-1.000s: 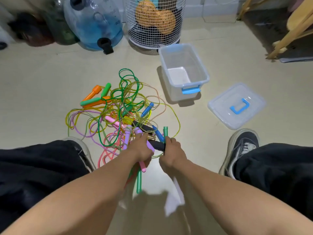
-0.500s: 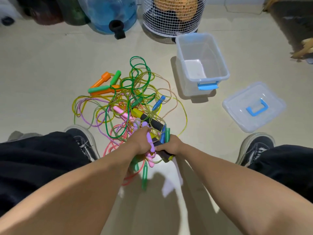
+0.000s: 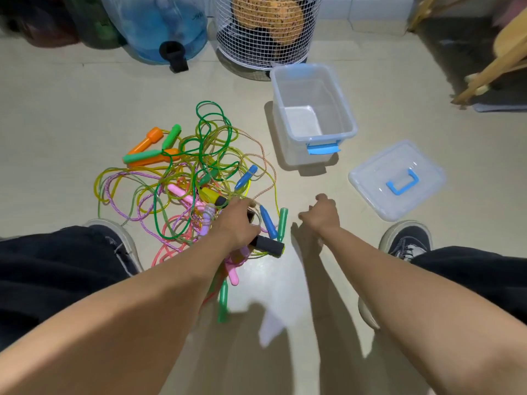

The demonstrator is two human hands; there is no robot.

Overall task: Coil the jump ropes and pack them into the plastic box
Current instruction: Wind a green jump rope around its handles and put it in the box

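Cords of the jump ropes [image 3: 182, 183] are shown in green, yellow, pink and purple braid; handles appear orange, green, blue, pink, lilac and yellow-and-black. One black foam handle [image 3: 269, 245] is seen. The plastic box [image 3: 310, 115] is rendered clear with a blue latch; its lid [image 3: 396, 181] carries a blue handle. The floor [image 3: 71, 109] appears beige, possibly tinted by lighting.

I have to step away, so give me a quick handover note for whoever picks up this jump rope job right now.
Left hand grips the black handle at the near edge of the tangled jump ropes on the floor.
Right hand hovers beside the pile, fingers loosely curled, holding nothing.
Plastic box stands open and empty beyond the pile; its lid lies on the floor to the right.
Done: nothing coiled or packed.
Left: untangle each rope, coil it, pack it in the box.
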